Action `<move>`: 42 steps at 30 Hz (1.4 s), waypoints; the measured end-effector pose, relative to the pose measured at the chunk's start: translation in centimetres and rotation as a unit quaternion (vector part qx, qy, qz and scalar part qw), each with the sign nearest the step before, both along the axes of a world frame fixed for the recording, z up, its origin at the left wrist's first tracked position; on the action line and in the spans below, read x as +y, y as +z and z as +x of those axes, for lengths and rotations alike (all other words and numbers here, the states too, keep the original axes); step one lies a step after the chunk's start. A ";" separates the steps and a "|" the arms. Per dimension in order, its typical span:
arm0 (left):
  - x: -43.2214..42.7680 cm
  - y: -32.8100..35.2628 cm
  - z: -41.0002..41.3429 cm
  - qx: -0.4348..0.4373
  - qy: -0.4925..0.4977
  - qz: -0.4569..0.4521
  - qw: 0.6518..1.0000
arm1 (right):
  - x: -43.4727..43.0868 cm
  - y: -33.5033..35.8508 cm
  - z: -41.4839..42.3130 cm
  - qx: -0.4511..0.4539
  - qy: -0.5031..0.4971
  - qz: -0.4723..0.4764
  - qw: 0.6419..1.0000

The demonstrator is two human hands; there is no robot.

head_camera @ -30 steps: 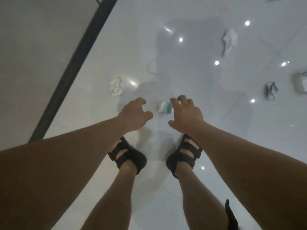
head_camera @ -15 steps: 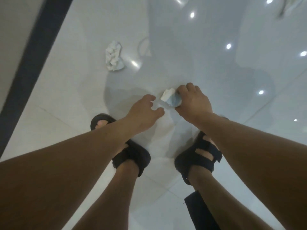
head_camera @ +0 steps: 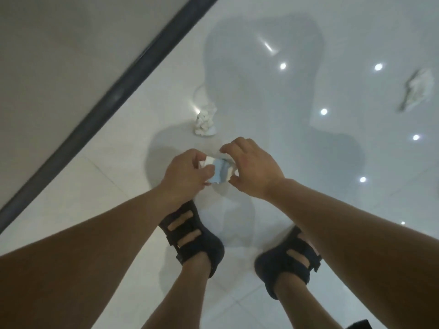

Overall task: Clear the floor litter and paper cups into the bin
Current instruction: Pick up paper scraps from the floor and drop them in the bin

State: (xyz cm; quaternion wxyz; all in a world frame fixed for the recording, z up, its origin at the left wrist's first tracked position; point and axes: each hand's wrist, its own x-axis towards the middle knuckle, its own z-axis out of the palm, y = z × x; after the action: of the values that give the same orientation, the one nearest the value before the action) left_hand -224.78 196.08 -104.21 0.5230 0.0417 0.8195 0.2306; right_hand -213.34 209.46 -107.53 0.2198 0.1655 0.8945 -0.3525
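- A grey wall (head_camera: 59, 55) fills the upper left, and a dark strip (head_camera: 107, 98) runs diagonally along its foot where it meets the floor (head_camera: 71, 191) of glossy white tiles.
- The left hand (head_camera: 187, 172) has its fingers curled. Thumb and fingers are closed in a pinch on the left edge of the paper scrap (head_camera: 219, 170).
- A crumpled tissue (head_camera: 205, 123) lies on the floor just beyond the hands, apart from them.
- The paper scrap is small, white with a blue area, and crushed. It is held between the two hands, over the floor in front of the toes of the left sandal (head_camera: 192, 238).
- Its long axis goes roughly across, from one hand to the other, with the left end a little farther from the person. The picture is blurred there, so which face is up I cannot tell.
- The right hand (head_camera: 254, 169) is curved round the right end of the scrap. The fingers arch over it and the thumb is at its lower right corner, with a moderate gap between them that the scrap fills. How firmly it clamps I cannot tell.
- The right sandal (head_camera: 289, 257), black like the other one, stands flat on the tiles.
- A second crumpled paper (head_camera: 418, 89) lies on the floor at the far right, well apart from the hands, among bright light reflections.
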 end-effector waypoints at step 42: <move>-5.6 49.0 8.4 0.192 0.258 0.051 0.945 | 0.6 51.8 3.7 0.073 0.109 0.084 0.988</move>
State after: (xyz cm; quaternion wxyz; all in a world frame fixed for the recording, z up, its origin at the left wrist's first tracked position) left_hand -216.41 190.43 -55.20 0.2757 -0.1011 0.8741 0.3870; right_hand -209.60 210.05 -55.70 0.1761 0.0584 0.9473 -0.2612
